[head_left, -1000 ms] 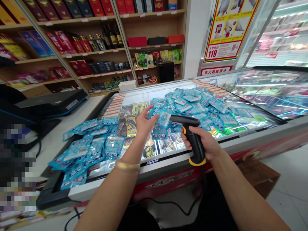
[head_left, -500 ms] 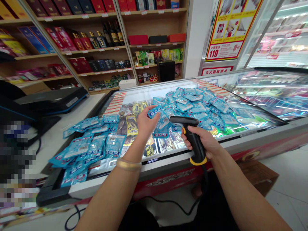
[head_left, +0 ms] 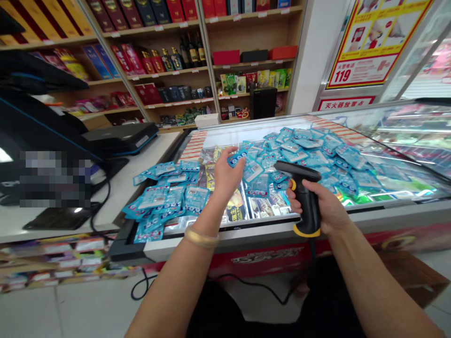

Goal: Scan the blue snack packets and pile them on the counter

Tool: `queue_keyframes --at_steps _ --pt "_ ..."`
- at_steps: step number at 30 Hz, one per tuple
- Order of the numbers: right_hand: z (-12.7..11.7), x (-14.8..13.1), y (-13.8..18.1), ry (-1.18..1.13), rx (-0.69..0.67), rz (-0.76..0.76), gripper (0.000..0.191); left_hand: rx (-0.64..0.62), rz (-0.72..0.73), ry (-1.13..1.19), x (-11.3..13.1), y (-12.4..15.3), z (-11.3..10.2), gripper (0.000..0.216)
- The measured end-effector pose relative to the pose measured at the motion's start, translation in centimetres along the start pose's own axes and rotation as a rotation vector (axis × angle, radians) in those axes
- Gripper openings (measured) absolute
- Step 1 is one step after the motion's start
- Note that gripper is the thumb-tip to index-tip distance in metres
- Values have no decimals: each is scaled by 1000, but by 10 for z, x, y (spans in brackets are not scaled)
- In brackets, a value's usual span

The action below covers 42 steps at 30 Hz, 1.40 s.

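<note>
My left hand [head_left: 227,173], with a gold bangle at its wrist, pinches a small blue packet [head_left: 237,158] between thumb and fingers. Wrapped around the handle of a black and yellow barcode scanner [head_left: 307,206] is my right hand [head_left: 327,204]; the scanner's head points left toward the packets. A large heap of blue packets [head_left: 299,150] lies on the freezer's glass top, just beyond both hands. To the left, a smaller pile of similar packets [head_left: 165,199] rests at the freezer's corner. Wrapped ice creams [head_left: 235,206] show through the glass under my left hand.
A counter [head_left: 120,183] on the left bears a black monitor, a dark flat device and a scale [head_left: 123,136]. Shelves of boxes and bottles [head_left: 172,61] line the back. The scanner's cable [head_left: 246,286] hangs down and loops below the freezer [head_left: 268,258].
The view has swung left, so everything sits further right and more of the counter shows. Both hands keep their holds on the packet and the scanner.
</note>
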State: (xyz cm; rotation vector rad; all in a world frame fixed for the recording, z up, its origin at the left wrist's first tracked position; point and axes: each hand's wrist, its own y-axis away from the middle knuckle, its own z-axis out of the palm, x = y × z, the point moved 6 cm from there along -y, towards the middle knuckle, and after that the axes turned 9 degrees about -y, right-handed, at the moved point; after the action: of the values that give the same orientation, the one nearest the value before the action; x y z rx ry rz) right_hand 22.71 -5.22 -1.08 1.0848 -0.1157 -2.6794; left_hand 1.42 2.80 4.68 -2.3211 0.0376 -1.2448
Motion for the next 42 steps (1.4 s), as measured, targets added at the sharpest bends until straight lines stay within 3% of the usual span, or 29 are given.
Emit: queue_keyframes --at_steps 3,6,8,11,13,16,19,21,24,27,31,37,39,42 --pt "22 15 -6 -24 -31 11 28 75 26 -90 -12 -3 -55 34" --pt "50 44 -14 -28 -60 101 25 122 -57 -114 -39 -5 -117 40" --pt "70 67 -19 -21 -82 175 23 83 -138 -118 -60 -4 -149 43" --pt "96 98 -24 -4 -130 263 19 60 -157 -302 -80 0 -180 44" --pt "109 115 -26 6 -159 320 18 37 -71 -522 -84 4 -184 42" --pt "116 126 -28 46 -139 344 14 -74 10 -803 -90 11 -171 40" --pt "117 127 -29 70 -106 329 14 -166 -26 -928 -95 17 -161 40" --pt "117 126 -29 67 -101 322 14 -124 -31 -951 -91 18 -161 41" --pt "113 122 -28 48 -115 299 16 53 22 -905 -75 18 -165 39" --pt "101 105 -25 28 -121 244 18 129 139 -764 -52 18 -151 33" --pt "66 65 -18 15 -71 142 21 -46 222 -610 -23 13 -94 31" --pt "5 8 -5 -29 71 3 21 -404 52 -611 5 2 3 44" --pt "-7 -1 -2 -59 96 -26 21 -500 41 -716 7 4 25 53" --pt "-14 -5 -1 -105 108 -49 20 -564 46 -846 1 9 41 59"
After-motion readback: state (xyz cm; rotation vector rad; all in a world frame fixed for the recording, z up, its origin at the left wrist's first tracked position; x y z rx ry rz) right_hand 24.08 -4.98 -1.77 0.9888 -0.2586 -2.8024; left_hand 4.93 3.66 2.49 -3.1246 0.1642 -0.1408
